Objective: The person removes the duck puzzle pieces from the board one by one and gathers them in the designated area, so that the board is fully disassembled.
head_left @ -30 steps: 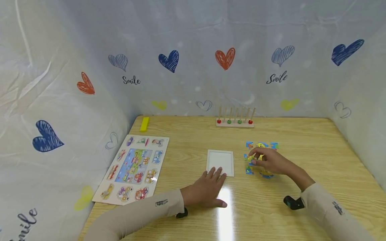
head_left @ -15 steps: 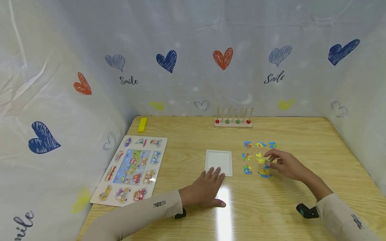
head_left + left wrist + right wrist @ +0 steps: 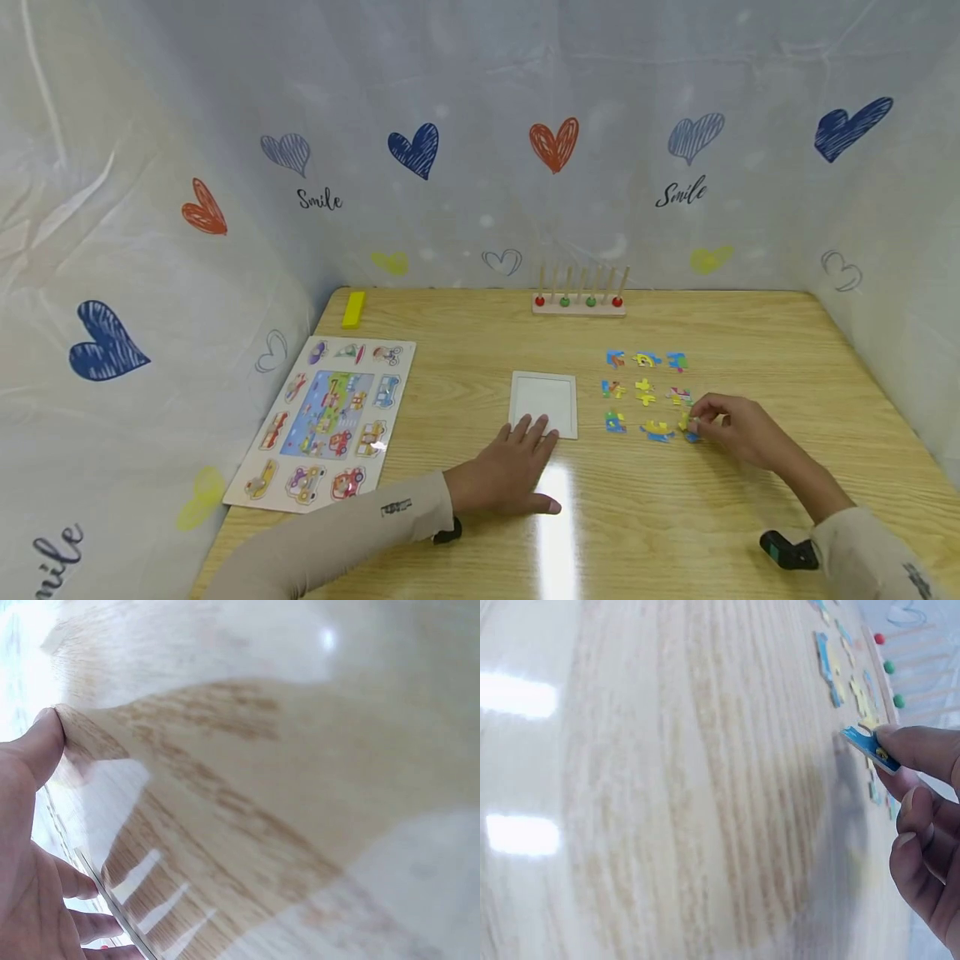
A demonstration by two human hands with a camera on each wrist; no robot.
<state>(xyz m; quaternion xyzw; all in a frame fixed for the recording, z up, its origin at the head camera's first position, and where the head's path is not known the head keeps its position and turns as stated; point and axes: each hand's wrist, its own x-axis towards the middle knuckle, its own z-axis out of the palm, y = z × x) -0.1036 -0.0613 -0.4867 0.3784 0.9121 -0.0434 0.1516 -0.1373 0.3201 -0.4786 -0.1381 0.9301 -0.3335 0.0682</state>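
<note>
My right hand (image 3: 738, 429) pinches a blue and yellow jigsaw piece (image 3: 871, 748) between thumb and forefinger, tilted just above the table in the right wrist view. To its left, several loose jigsaw pieces (image 3: 647, 360) lie spaced out in rows, among them a blue and yellow piece (image 3: 657, 432) close to my fingertips. My left hand (image 3: 510, 475) lies with fingers spread, its fingertips over the near edge of a white square frame (image 3: 544, 377). In the left wrist view, the straight fingers (image 3: 82, 885) touch the frame's rim (image 3: 112, 904).
A board puzzle (image 3: 330, 417) of vehicles lies on the left of the wooden table (image 3: 465, 350). Behind it is a yellow block (image 3: 354, 309). A peg rack (image 3: 578, 308) with red and green beads stands at the back. Patterned sheets (image 3: 480, 150) surround the table.
My right hand has moved rightward and nearer with the jigsaw piece, from the middle of the pieces to the near right corner. The left hand has stayed on the frame.
</note>
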